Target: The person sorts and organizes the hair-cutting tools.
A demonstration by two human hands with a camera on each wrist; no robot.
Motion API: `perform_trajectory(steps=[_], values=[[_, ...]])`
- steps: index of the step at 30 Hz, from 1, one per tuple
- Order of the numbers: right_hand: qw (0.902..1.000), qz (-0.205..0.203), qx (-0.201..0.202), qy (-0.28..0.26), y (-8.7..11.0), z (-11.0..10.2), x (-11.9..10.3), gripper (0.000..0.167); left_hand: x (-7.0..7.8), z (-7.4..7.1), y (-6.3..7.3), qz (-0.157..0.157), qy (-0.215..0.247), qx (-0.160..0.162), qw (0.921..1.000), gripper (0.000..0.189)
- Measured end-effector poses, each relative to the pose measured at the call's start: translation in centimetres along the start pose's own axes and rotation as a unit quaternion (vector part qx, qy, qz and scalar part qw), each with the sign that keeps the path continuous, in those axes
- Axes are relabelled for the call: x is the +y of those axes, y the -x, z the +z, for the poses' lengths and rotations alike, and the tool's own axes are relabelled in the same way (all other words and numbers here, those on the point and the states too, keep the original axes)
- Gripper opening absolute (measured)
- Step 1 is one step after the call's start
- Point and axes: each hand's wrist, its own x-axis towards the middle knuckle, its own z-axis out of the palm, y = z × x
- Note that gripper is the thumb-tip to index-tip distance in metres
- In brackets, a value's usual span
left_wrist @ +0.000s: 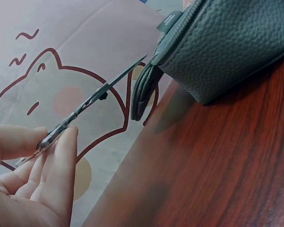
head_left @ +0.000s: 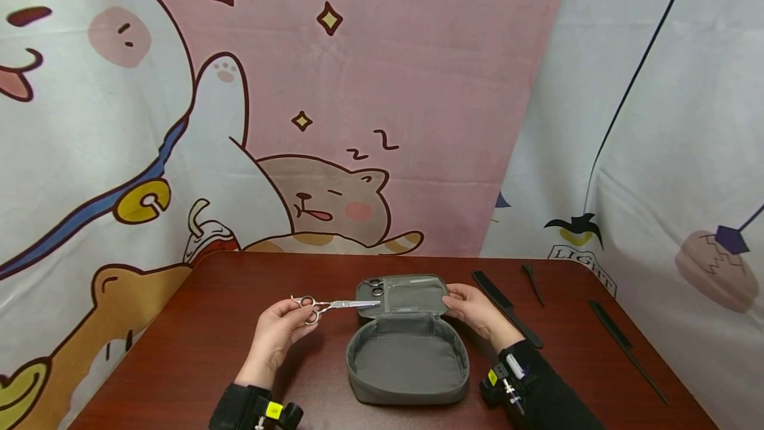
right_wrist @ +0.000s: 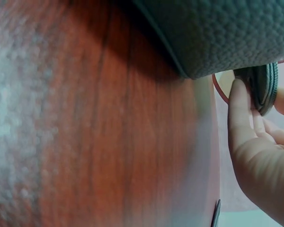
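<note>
My left hand [head_left: 279,332] pinches silver scissors [head_left: 349,304] by the handle rings between thumb and fingers. The blades point right, and in the head view their tips overlap the left part of the lid. A grey zip case [head_left: 408,393] stands unzipped on the table, its lid [head_left: 418,294] folded back away from me. With thumb and fingers my right hand [head_left: 477,314] grips the lid's right edge, also seen in the right wrist view on the lid [right_wrist: 269,87]. Dark finger rings [head_left: 376,287] show at the lid's left side; the rest of that tool is hidden.
Right of the case, a black comb [head_left: 498,300] lies partly behind my right forearm. Farther right are a small black clip-like item [head_left: 532,283] and a long-tailed comb [head_left: 623,344]. A printed cloth [head_left: 430,118] hangs behind the brown table [head_left: 268,277].
</note>
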Motion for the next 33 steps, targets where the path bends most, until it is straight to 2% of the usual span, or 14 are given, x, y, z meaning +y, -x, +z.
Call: perform_trajectory(steps=[16,33], values=[[0.9983,-0.023,0.053,0.006,-0.1,0.3,-0.4,0.050,-0.3,0.5,-0.1,0.010,-0.004,0.004,0.9999,0.008],[0.9981,-0.037,0.048,-0.010,0.1,0.2,-1.0,0.051,-0.7,2.2,-0.5,0.017,-0.012,-0.005,0.9998,0.009]])
